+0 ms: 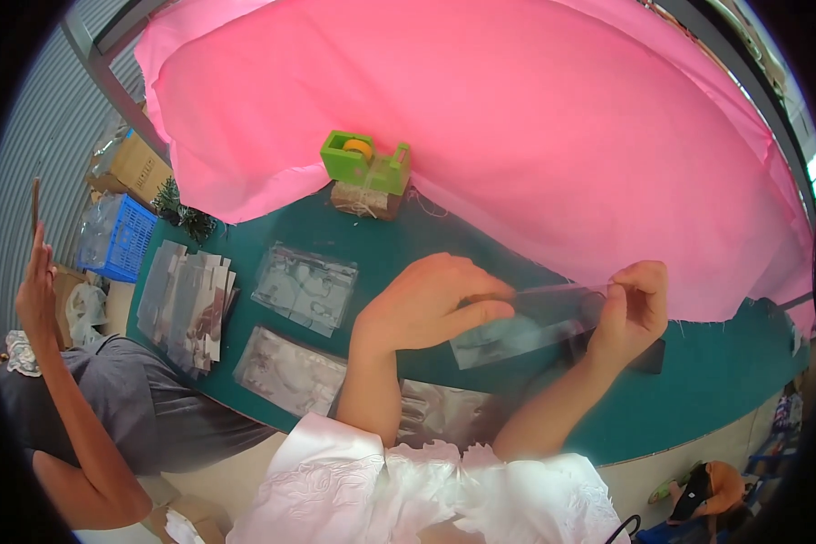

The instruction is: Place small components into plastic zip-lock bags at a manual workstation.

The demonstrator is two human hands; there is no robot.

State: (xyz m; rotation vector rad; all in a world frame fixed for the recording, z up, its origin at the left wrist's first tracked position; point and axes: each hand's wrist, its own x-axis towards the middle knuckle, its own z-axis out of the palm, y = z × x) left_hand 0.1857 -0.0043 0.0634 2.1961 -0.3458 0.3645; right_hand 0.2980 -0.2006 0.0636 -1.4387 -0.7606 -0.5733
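Note:
Over the green table, my left hand and my right hand pinch opposite ends of a thin clear plastic sheet, which spans the space between them. Beneath it lies another clear piece, partly hidden by my fingers. A dark flat object shows just below my right hand. To the left of my left hand are a pile of clear plastic pieces and a shiny clear stack. Between my forearms rests another shiny sheet.
A green tape dispenser stands on a brown block by the pink cloth. Clear strips are stacked at the table's left. A seated person's hand holds a thin phone-like object. Behind are a blue basket and cardboard box.

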